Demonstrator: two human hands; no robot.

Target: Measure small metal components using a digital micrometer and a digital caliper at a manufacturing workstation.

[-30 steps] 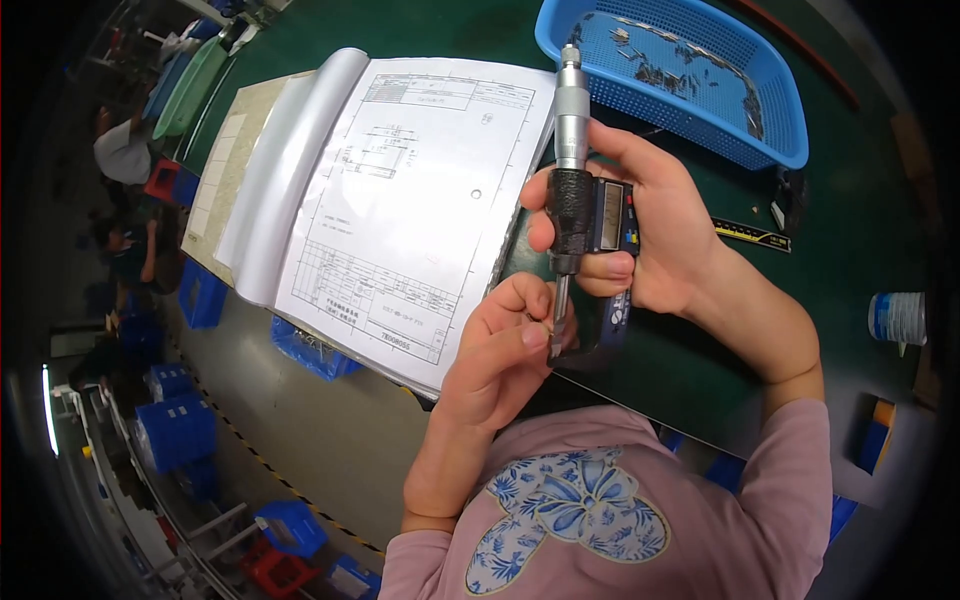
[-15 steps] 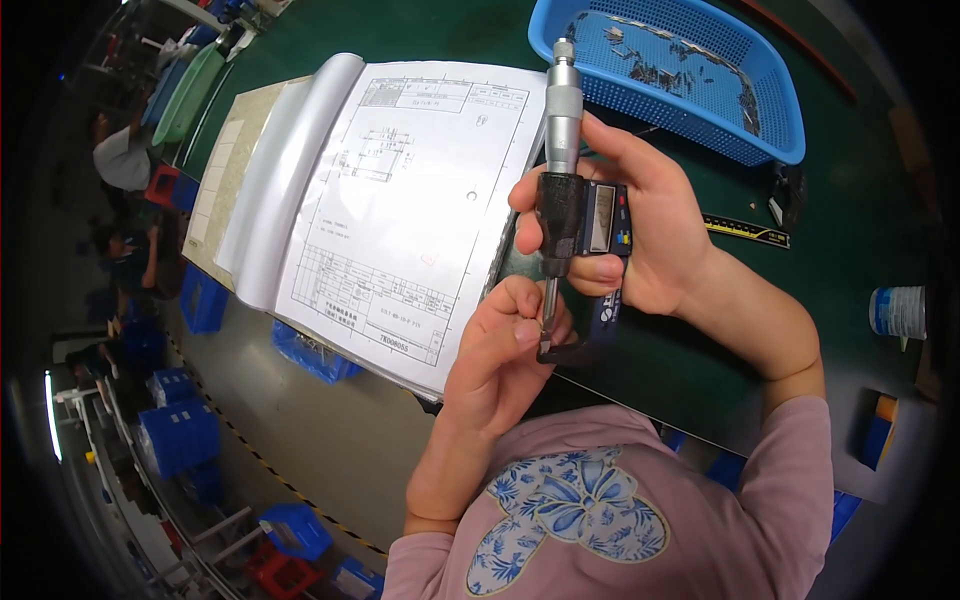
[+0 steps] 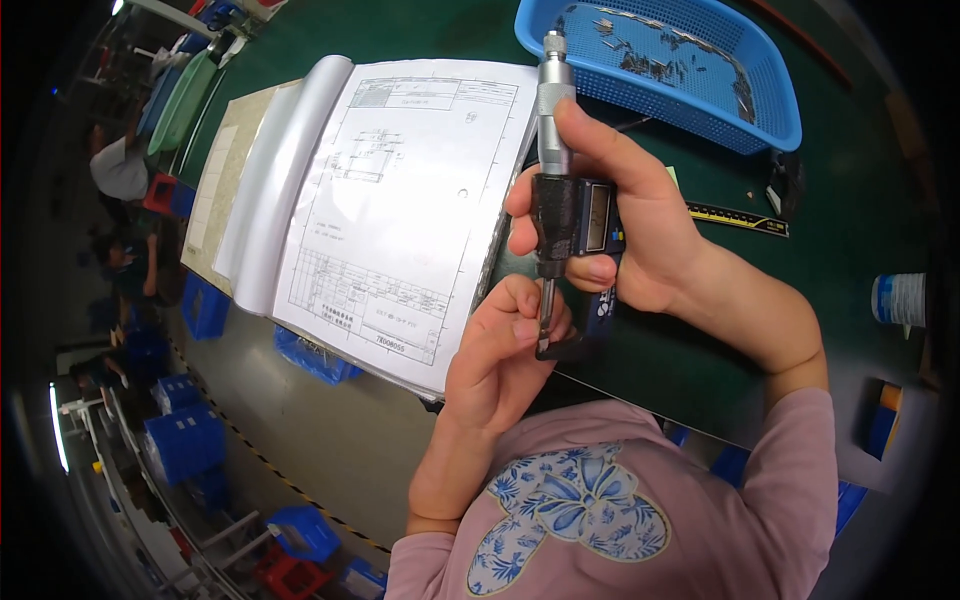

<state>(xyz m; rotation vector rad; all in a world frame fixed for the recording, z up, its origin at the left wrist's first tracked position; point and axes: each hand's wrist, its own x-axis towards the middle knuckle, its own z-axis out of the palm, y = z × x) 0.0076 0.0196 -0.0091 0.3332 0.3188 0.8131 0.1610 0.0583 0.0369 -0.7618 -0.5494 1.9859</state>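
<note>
A digital micrometer (image 3: 556,215), with a silver thimble at the top, a black frame and a small display, stands nearly upright in my right hand (image 3: 645,205). My right thumb presses on the silver thimble while the other fingers wrap round the frame. Just below, my left hand (image 3: 505,335) is closed in a pinch at the micrometer's measuring gap, by the spindle and the curved lower end of the frame. Whatever lies between those fingertips is too small and covered to name.
An open binder (image 3: 405,220) with a technical drawing lies left of my hands on the green table (image 3: 690,350). A blue perforated basket (image 3: 790,100) of small metal pieces stands at the back right. A black-and-yellow ruler (image 3: 740,218) and a white tub (image 3: 898,299) lie farther right.
My right thumb has moved from beside the thimble up onto it. The micrometer and my right hand have shifted slightly left; my left hand keeps its pinch.
</note>
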